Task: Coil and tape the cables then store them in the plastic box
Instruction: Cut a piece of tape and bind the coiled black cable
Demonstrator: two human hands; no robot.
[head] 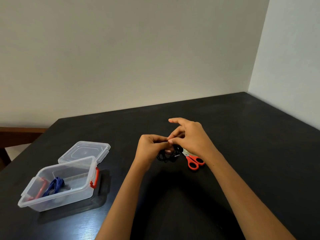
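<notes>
The black cable (170, 155) coil hangs just above the tabletop (242, 135), gripped by the left hand (150, 148), while the right hand (188, 137) pinches its top. The open plastic box (72, 196) stands well apart leftward, nearer the left hand.

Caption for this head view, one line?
Left hand and right hand pinch a black cable beside orange scissors; a blue cable lies in the open box.

I can read no text, label, brand or number anywhere in my view. A few tiny pale marks sit on the black cable (174, 155) at 12 o'clock on the bench, too small for me to make out.
</notes>
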